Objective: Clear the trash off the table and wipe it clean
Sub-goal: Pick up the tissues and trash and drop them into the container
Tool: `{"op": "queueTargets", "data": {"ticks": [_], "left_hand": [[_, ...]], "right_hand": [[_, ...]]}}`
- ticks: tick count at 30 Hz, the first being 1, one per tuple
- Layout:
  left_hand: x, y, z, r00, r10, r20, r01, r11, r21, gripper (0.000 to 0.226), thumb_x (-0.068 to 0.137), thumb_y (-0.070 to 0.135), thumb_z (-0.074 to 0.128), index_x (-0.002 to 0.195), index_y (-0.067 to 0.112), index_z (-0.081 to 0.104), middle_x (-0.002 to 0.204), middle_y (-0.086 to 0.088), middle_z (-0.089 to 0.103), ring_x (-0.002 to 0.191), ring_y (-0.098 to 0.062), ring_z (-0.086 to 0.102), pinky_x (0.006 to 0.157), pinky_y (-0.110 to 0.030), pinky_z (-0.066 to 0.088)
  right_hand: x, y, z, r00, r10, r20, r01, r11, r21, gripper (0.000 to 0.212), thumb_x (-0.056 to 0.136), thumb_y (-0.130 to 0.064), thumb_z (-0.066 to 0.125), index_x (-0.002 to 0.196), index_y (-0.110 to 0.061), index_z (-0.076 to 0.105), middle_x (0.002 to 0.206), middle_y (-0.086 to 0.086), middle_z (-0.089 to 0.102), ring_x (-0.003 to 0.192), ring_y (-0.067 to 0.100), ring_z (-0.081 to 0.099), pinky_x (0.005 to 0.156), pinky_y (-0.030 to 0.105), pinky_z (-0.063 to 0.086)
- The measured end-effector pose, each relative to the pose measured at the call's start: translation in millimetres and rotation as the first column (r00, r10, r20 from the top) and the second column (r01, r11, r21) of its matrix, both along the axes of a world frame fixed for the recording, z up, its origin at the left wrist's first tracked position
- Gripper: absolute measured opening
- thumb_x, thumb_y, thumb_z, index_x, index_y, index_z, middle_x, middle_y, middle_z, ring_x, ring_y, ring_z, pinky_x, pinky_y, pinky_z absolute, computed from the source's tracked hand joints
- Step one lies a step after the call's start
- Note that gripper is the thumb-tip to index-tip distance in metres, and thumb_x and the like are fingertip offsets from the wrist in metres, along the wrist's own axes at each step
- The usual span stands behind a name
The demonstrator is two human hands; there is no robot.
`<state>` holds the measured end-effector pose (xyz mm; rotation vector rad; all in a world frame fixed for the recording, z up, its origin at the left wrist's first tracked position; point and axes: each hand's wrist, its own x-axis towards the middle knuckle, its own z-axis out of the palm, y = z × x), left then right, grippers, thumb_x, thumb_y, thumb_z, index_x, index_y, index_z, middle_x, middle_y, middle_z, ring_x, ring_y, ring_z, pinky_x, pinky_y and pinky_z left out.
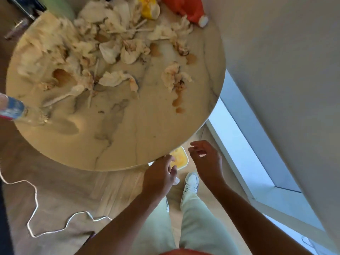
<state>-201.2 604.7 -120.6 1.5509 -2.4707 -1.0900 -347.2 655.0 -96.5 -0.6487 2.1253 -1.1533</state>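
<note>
The head view looks down on a round marble bench (128,129) that fills the upper left of the picture. The near half of the bench top is mostly bare, and the far half is covered with trash. The biggest part of this trash is a heap of crumpled, stained paper napkins (110,43) that spreads from the left rim toward the middle. One more crumpled napkin (174,76) lies apart on the right side, and a line of brown sauce spots (179,105) runs from it toward the near rim. At the far edge lie an orange bag (185,8) and a yellow wrapper (149,6). A clear plastic bottle with a blue label (16,111) lies on its side at the left rim, and a white plastic spoon (64,96) lies just beside it.

Under the near rim of the bench, on the wooden floor (73,190), stands a white container with yellow content (179,159). A white cable (35,199) lies on the floor to the left.

Both hands are below the near rim. The left hand (160,175) has curled fingers close to the bench edge; I cannot tell whether its grip holds something. The right hand (206,159) hangs above the container, its grip loose and holding nothing. The person wears light green trousers (198,218) and a white shoe (191,183).
</note>
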Motion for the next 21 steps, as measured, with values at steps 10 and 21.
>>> {"op": "queueTargets", "data": {"ticks": [10, 21], "left_hand": [[12, -46, 49, 0.99, 0.069, -0.126, -0.094, 0.974, -0.206, 0.016, 0.086, 0.026, 0.064, 0.101, 0.02, 0.067, 0.062, 0.011, 0.054, 0.058, -0.011, 0.054, 0.057, -0.025, 0.044], [30, -99, 47, 0.979, 0.131, -0.159, -0.168, 0.955, -0.246, 0.007, 0.086, 0.02, 0.066, 0.094, 0.018, 0.066, 0.06, 0.008, 0.056, 0.052, -0.011, 0.054, 0.048, -0.028, 0.046]], "right_hand": [[-49, -130, 45, 0.955, 0.165, -0.247, -0.173, 0.985, -0.011, 0.018, 0.082, -0.018, 0.069, 0.1, -0.017, 0.067, 0.094, 0.001, 0.066, 0.07, 0.006, 0.059, 0.059, 0.007, 0.043], [-92, -240, 29, 0.545, 0.716, -0.437, -0.399, 0.68, 0.615, 0.065, 0.085, -0.04, 0.065, 0.142, -0.027, 0.038, 0.135, 0.009, 0.045, 0.126, 0.032, 0.041, 0.096, 0.043, 0.038]]}}
